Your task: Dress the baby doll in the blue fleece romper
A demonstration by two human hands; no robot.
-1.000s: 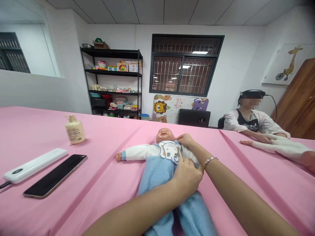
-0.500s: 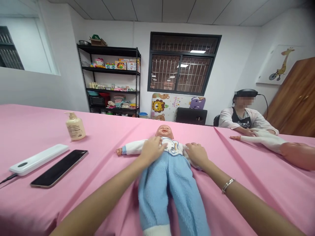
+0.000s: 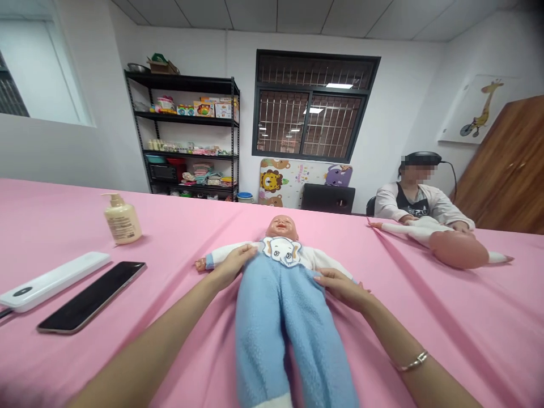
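A baby doll (image 3: pixel 282 228) lies on its back, head toward the far side of the table. It wears a light blue fleece romper (image 3: pixel 266 300) with white sleeves and an elephant patch (image 3: pixel 281 251) on the chest. At the doll's side near the left-hand sleeve rests my left hand (image 3: pixel 233 265), fingers stretched out against the cloth. My right hand (image 3: pixel 340 286) touches the romper's other side at waist height, its fingers extended. Neither hand visibly grips anything, though the undersides of the fingers are hidden.
On the left of the pink-covered table (image 3: pixel 178 238) are a pump bottle (image 3: pixel 122 222), a white device (image 3: pixel 55 280) with a cable, and a black phone (image 3: pixel 93 296). Across at the right, a person (image 3: pixel 414 195) handles another doll (image 3: pixel 457 248). A shelf (image 3: pixel 182 116) stands behind.
Both my hands have moved off the doll's chest and down to its sides, uncovering the elephant patch. The other person's doll has turned and shifted left.
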